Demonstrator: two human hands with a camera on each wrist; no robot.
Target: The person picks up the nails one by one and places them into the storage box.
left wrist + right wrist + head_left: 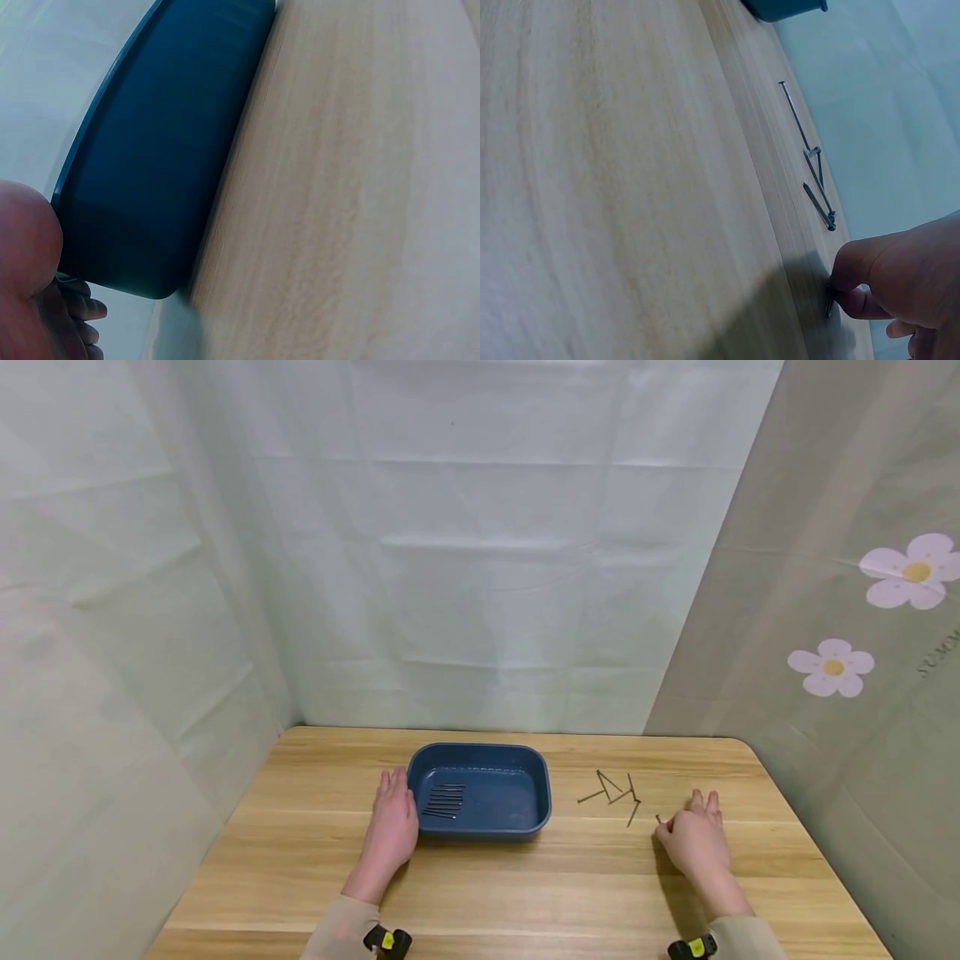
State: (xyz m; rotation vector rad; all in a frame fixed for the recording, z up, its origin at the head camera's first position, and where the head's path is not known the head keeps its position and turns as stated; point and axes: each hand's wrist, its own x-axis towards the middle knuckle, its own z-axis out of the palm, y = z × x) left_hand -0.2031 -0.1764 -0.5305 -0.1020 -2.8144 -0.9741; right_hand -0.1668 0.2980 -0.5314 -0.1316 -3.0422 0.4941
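A blue plastic tray [517,837] sits on the wooden table, with several nails [446,800] lined up side by side in its left part. My left hand [392,822] rests along the tray's left outer side, fingers stretched forward; in the left wrist view the thumb [28,240] is at the tray's corner. To the right of the tray, several loose nails [613,789] lie crossed on the wood. My right hand [697,839], right of that group and low over the table, pinches a nail [830,301] between thumb and index finger, its other fingers spread forward.
The wooden table [562,893] has rounded back corners. Pale cloth curtains [480,568] hang behind it and at the sides, with white flowers [832,667] printed on the right one.
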